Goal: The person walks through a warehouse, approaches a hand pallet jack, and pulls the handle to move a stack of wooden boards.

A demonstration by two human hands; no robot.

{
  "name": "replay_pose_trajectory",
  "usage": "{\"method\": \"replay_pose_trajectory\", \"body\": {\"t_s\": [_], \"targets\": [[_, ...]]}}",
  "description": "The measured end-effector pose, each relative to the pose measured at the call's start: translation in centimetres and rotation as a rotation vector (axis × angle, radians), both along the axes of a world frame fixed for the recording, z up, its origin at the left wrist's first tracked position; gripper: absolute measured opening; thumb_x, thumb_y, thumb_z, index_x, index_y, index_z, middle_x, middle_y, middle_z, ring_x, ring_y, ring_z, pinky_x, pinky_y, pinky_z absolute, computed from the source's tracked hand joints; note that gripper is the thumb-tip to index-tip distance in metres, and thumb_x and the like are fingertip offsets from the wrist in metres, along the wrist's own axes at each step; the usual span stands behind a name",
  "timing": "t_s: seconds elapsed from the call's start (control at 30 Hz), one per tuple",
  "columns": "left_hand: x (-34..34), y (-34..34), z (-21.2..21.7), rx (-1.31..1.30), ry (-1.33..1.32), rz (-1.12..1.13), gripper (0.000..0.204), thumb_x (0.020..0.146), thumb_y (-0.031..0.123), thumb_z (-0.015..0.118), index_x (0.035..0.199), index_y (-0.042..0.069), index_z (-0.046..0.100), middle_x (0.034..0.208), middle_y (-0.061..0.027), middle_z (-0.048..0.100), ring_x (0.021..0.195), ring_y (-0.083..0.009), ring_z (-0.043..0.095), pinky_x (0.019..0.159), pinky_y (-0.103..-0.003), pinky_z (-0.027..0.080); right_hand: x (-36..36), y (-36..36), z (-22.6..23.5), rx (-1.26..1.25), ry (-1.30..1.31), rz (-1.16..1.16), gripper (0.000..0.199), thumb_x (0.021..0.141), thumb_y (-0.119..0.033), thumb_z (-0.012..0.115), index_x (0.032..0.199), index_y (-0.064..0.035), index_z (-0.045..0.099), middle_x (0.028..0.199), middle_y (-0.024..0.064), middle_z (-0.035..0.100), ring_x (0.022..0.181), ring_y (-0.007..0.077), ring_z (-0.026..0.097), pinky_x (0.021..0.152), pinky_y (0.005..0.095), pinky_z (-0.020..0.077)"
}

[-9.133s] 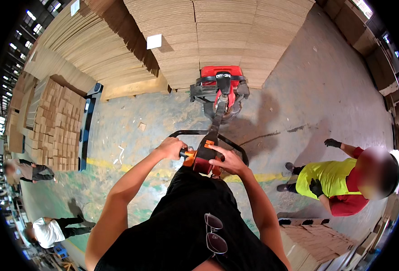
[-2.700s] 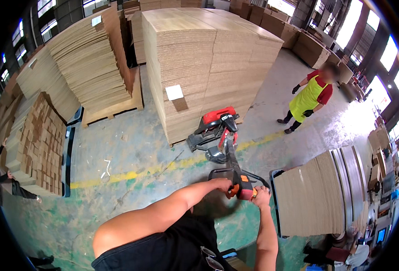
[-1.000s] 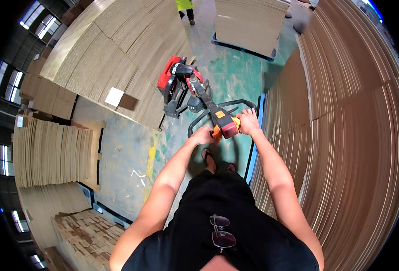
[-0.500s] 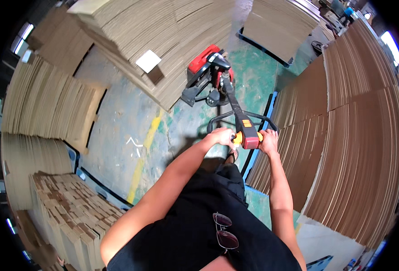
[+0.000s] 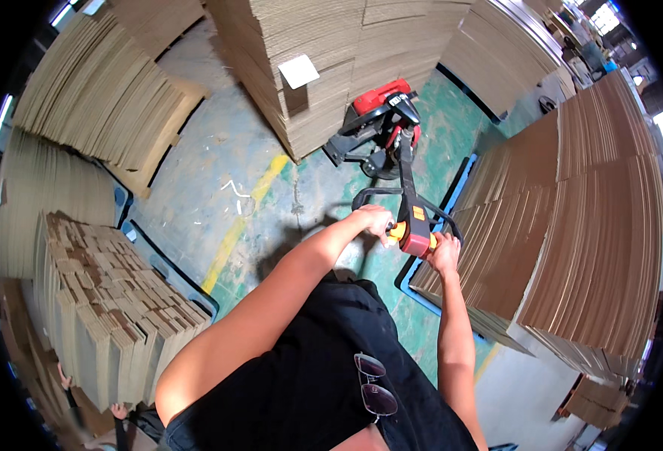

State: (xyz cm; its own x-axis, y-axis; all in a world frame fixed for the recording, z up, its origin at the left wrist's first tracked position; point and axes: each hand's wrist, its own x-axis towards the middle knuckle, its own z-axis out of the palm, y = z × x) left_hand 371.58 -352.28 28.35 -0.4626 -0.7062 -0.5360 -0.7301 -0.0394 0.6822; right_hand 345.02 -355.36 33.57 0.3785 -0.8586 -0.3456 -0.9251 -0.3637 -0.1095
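Observation:
Both my hands are on the control handle [image 5: 414,225] of a red and black pallet truck [image 5: 382,124]. My left hand [image 5: 376,221] wraps round the left grip, next to a yellow control. My right hand [image 5: 444,252] closes on the right grip by another yellow part. From the handle the black shaft slopes away to the truck's red body, which stands against a tall stack of cardboard sheets [image 5: 320,90]. A white paper [image 5: 299,71] is fixed to that stack. The truck's forks are out of sight.
Tall brown cardboard stacks [image 5: 594,240] stand close on the right, over a blue pallet [image 5: 421,297]. At left are more cardboard stacks [image 5: 106,98] and a pile of narrower pieces [image 5: 113,286]. A yellow line [image 5: 230,252] crosses the floor. Another person's hands [image 5: 119,411] show at lower left.
The view has swung round, so the truck and stack appear farther right. The handle slants more, with both hands still on it. Another person's hands now show more clearly at lower left.

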Motion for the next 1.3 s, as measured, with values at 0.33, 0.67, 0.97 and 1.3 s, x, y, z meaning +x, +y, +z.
{"method": "replay_pose_trajectory", "body": {"t_s": [0.33,0.67,0.97,1.3], "targets": [[5.7,-1.0,9.9,-0.036,-0.120,0.120,0.085,0.048,0.055,0.087,0.119,0.013,0.063,0.103,-0.0098,0.070,0.103,-0.0325,0.064,0.087,-0.044,0.048,6.0,-5.8,11.6,0.364,0.003,0.153,0.062,0.055,-0.042,0.089,0.102,-0.0116,0.062,0.102,0.0125,0.067,0.104,0.0323,0.060,0.090,0.0461,0.0427],[7.3,-0.2,11.9,-0.151,-0.171,0.305,0.055,0.057,0.022,0.087,0.105,0.013,0.061,0.108,-0.0055,0.067,0.109,-0.0302,0.060,0.090,-0.045,0.044,9.5,-6.3,15.7,0.361,0.122,0.168,0.066,0.061,-0.048,0.085,0.111,-0.0125,0.060,0.110,0.0118,0.066,0.109,0.0335,0.058,0.094,0.0471,0.0410],[8.4,0.8,12.7,-0.231,-0.122,0.338,0.031,0.065,0.015,0.074,0.094,0.013,0.064,0.091,-0.0107,0.069,0.096,-0.0326,0.064,0.084,-0.046,0.043,11.0,-5.1,18.4,0.350,0.088,0.153,0.065,0.058,-0.047,0.087,0.107,-0.0133,0.062,0.104,0.0131,0.067,0.106,0.0326,0.059,0.090,0.0462,0.0414],[9.1,5.0,15.8,-0.220,-0.186,0.449,0.015,0.082,0.013,0.060,0.088,0.018,0.072,0.089,-0.0085,0.071,0.095,-0.0263,0.066,0.092,-0.041,0.041,13.3,0.0,22.0,0.374,0.074,0.079,0.066,0.054,-0.046,0.090,0.100,-0.0094,0.060,0.097,0.0129,0.067,0.098,0.0353,0.060,0.083,0.0459,0.0410]]}}
